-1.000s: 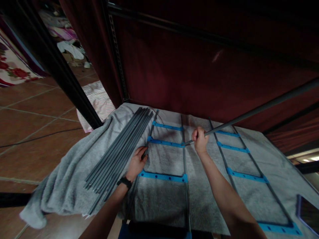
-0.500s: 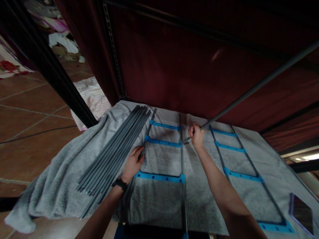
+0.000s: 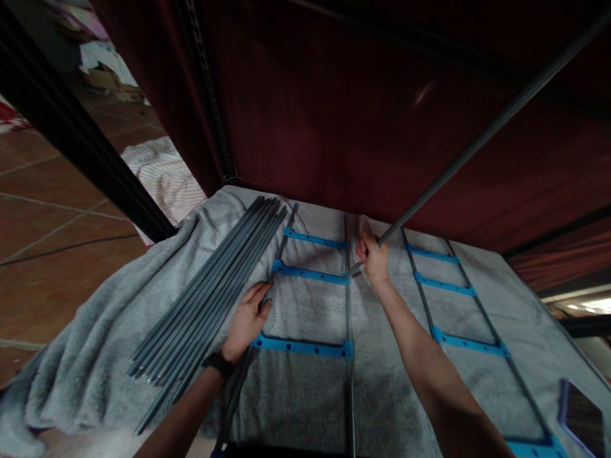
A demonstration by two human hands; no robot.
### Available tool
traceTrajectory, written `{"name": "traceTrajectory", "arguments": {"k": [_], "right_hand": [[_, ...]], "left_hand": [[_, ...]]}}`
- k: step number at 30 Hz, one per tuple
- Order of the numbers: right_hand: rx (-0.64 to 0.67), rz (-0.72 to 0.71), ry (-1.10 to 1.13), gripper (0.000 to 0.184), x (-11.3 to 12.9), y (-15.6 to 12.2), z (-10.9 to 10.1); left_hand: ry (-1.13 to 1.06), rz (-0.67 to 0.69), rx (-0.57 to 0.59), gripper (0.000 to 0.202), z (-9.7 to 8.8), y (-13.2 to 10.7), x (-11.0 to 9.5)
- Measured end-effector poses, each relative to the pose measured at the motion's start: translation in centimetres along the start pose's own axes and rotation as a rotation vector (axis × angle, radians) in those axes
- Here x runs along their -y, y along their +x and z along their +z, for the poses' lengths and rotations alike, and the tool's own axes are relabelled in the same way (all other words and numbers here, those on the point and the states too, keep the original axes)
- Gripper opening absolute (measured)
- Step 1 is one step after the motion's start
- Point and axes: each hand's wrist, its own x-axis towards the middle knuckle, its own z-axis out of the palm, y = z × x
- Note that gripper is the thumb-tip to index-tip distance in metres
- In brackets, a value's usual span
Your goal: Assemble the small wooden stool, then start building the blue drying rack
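My right hand (image 3: 374, 258) is closed round a long grey rod (image 3: 458, 170) that slants up to the right. The rod's lower end meets the right end of a blue crosspiece (image 3: 310, 273); whether it sits inside cannot be seen. That crosspiece belongs to a ladder-like frame of grey rods and blue strips lying on a grey blanket (image 3: 305, 394). My left hand (image 3: 247, 318), with a dark band on its wrist, is wrapped round the frame's left side rod (image 3: 267, 289), between two crosspieces. Close to it on the left lies a bundle of grey rods (image 3: 210, 292).
A second ladder-like frame (image 3: 446, 283) lies on the right. A phone (image 3: 581, 416) rests near the right edge. Behind hangs a dark red curtain (image 3: 305, 127); a black post (image 3: 90, 133) stands at left. A striped cloth (image 3: 160, 175) lies on the tiled floor.
The view has shifted slightly. Both hands keep their grips, and the slanted rod's lower end stays at the same crosspiece end.
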Motion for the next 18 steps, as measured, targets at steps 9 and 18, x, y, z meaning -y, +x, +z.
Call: {"name": "traceTrajectory", "arguments": {"k": [9,18], "right_hand": [[0.076,0.058,0.043,0.053,0.0,0.23,-0.04],[0.09,0.081,-0.004,0.054,-0.09,-0.12,-0.63]], "left_hand": [[0.024,-0.009,-0.001,0.043,-0.03,-0.12,-0.13],[0.012,-0.03,0.011,0.043,0.04,-0.21,-0.12]]}}
